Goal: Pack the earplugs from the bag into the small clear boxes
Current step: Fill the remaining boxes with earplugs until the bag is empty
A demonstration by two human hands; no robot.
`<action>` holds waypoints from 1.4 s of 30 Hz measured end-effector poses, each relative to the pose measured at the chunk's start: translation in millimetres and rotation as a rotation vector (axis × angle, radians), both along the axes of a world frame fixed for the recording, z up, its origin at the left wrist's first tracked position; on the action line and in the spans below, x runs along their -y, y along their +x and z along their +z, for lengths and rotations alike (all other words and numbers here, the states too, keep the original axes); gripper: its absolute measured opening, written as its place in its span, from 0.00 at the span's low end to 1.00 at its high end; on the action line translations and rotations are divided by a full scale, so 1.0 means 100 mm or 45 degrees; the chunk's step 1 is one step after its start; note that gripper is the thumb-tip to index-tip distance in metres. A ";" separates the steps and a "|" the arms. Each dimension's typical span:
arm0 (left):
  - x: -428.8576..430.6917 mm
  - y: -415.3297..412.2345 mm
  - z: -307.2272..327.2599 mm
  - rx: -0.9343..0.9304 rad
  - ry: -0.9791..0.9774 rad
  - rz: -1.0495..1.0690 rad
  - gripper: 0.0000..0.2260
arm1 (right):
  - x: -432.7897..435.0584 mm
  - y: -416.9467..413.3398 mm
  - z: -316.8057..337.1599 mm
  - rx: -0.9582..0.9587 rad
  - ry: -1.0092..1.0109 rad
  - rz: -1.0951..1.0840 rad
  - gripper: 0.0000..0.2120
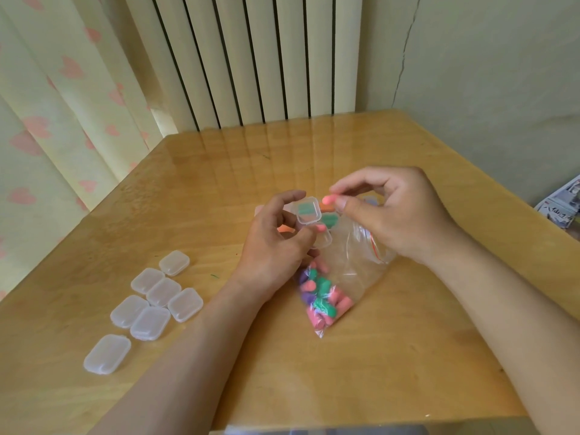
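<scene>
My left hand (276,243) holds a small clear box (309,212) above the table, its lid hanging open below. Through the box shows green, whether inside or behind I cannot tell. My right hand (389,211) pinches a pink earplug (328,200) between thumb and forefinger, just right of the box's rim. A clear zip bag (342,274) lies under both hands, with pink, green and purple earplugs (317,296) bunched at its near end. Behind the hands I glimpse filled boxes (329,219) with green and orange earplugs, partly hidden.
Several shut clear boxes (157,299) lie in a group at the table's left, one more (107,354) nearer the front edge. The wooden table (219,171) meets a radiator at the back. A printed paper (561,205) lies at the right edge.
</scene>
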State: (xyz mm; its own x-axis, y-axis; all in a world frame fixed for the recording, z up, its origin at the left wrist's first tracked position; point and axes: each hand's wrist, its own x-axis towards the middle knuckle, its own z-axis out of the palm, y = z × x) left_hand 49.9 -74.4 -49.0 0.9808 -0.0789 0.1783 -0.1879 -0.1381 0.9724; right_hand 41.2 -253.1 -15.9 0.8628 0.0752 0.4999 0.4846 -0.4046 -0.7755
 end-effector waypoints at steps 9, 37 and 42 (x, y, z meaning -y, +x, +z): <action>-0.04 0.02 0.02 -0.040 -0.118 0.001 0.21 | -0.05 0.03 -0.15 -0.131 -0.302 0.024 0.10; -0.06 0.05 -0.02 -0.028 -0.149 -0.126 0.25 | -0.10 0.06 -0.24 -0.096 -0.325 -0.032 0.05; -0.07 0.06 -0.02 -0.028 -0.164 -0.132 0.26 | -0.09 0.08 -0.26 -0.129 -0.292 -0.036 0.06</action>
State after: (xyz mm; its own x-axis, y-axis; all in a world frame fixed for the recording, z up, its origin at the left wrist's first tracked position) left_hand 56.0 -67.8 -51.3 0.9725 -0.1575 0.1718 -0.1730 0.0066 0.9849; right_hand 49.3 -244.4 -41.7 0.9109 0.1518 0.3836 0.3952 -0.5881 -0.7057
